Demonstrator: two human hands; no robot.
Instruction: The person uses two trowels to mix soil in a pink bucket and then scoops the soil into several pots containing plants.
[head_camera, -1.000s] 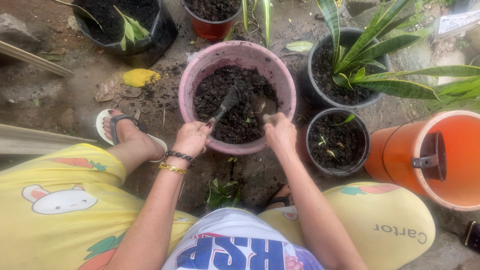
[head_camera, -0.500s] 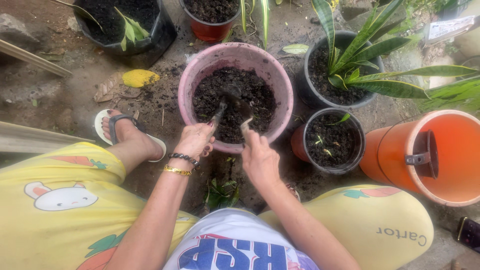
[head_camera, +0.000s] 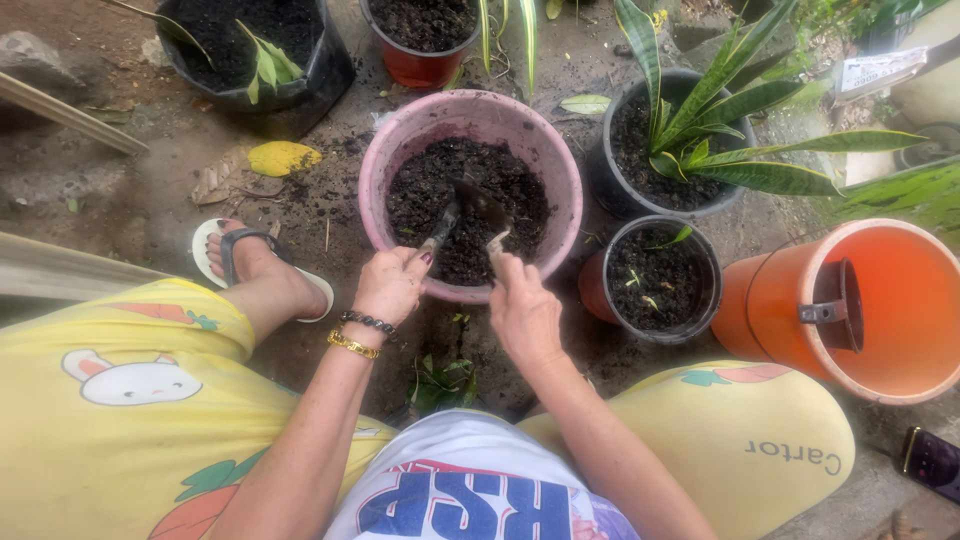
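A pink pot (head_camera: 560, 170) full of dark soil (head_camera: 430, 185) stands on the ground in front of me. My left hand (head_camera: 390, 285) grips the handle of a small trowel (head_camera: 470, 205) whose blade digs into the soil. My right hand (head_camera: 522, 305) hovers at the pot's near rim, fingers loosely curled and dusted with soil, holding nothing that I can see. Bracelets circle my left wrist.
A small black pot (head_camera: 660, 280) with seedlings sits right of the pink pot, an orange bucket (head_camera: 850, 310) further right. A long-leaved plant in a black pot (head_camera: 690, 140), a black grow bag (head_camera: 250, 50) and a red pot (head_camera: 420, 40) stand behind. My sandalled foot (head_camera: 255, 270) is left; a phone (head_camera: 930, 460) lies at bottom right.
My right hand has pulled back from inside the pot to its near rim. The left hand has kept working the trowel in the soil.
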